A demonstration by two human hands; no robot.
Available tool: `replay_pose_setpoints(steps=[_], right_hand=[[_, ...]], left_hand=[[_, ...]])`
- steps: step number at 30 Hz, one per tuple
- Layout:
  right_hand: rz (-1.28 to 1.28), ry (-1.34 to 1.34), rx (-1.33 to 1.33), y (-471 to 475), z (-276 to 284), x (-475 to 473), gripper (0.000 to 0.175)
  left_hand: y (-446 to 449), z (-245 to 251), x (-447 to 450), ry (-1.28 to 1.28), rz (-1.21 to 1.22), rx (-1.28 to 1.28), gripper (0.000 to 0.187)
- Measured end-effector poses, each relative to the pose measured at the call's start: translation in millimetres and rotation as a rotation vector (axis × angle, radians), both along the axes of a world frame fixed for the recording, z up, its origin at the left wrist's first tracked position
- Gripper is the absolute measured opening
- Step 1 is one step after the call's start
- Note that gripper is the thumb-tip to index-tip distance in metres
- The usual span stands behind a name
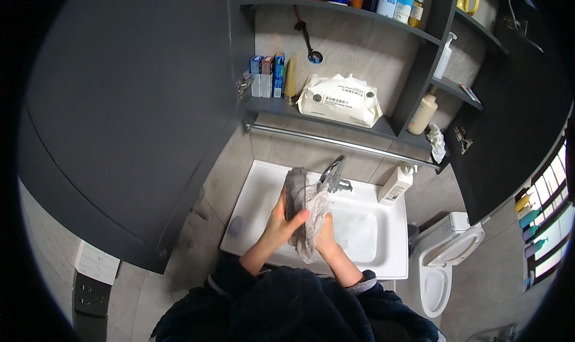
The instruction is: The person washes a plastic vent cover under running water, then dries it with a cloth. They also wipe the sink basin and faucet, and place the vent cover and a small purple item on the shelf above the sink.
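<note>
Over the white washbasin (391, 234), my left hand (285, 220) grips a grey translucent plastic container (295, 193), its thumb across the near side. My right hand (326, 232) holds a wet, light grey-brown cloth (314, 211) against the container's right side; the cloth hides most of its fingers. Just behind the cloth stands a chrome faucet (334, 176). Cloudy, sudsy water (357, 234) lies in the basin. A purple oval thing, perhaps soap (236, 225), rests on the basin's left ledge. At the back right corner is a white pump bottle (396, 185).
A metal towel bar (341, 143) runs above the basin, under a shelf with a pack of tissues (339, 100) and toothpaste boxes (267, 77). Open dark cabinet doors flank it, the left one (134, 95) large and near. A toilet (435, 283) stands at right.
</note>
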State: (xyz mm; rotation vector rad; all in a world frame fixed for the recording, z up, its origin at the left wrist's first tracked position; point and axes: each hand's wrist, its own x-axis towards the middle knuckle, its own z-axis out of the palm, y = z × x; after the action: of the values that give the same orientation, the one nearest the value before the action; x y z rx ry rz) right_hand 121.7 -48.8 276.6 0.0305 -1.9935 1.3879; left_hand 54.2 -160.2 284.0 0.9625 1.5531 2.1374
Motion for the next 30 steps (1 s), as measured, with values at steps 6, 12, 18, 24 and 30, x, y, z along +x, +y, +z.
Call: replay_pose_setpoints(steps=[6, 12, 18, 24, 30], right_hand=[[-0.001, -0.053, 0.257, 5.2, -7.4, -3.3, 0.028], [-0.034, -0.033, 0.388, 12.7, 6.9, -6.2, 0.03], [-0.024, 0.017, -0.049, 28.3, 12.3, 12.8, 0.041], [-0.283, -0.081, 0.394, 28.0, 32.8, 36.4, 0.05], [-0.202, 0.019, 0.604, -2.3, 40.0, 19.2, 0.033]], left_hand=[[-0.8, -3.2, 3.4, -0.264, -0.009, -0.022, 0.051], [4.1, -10.4, -8.0, -0.065, -0.062, 0.012, 0.071], [-12.9, 3.6, -20.8, -0.631, -0.456, 0.351, 0.08], [-14.5, 18.7, -17.1, -0.676, -0.588, 0.473, 0.09], [-4.7, 10.8, 0.1, -0.466, -0.308, 0.32, 0.079]])
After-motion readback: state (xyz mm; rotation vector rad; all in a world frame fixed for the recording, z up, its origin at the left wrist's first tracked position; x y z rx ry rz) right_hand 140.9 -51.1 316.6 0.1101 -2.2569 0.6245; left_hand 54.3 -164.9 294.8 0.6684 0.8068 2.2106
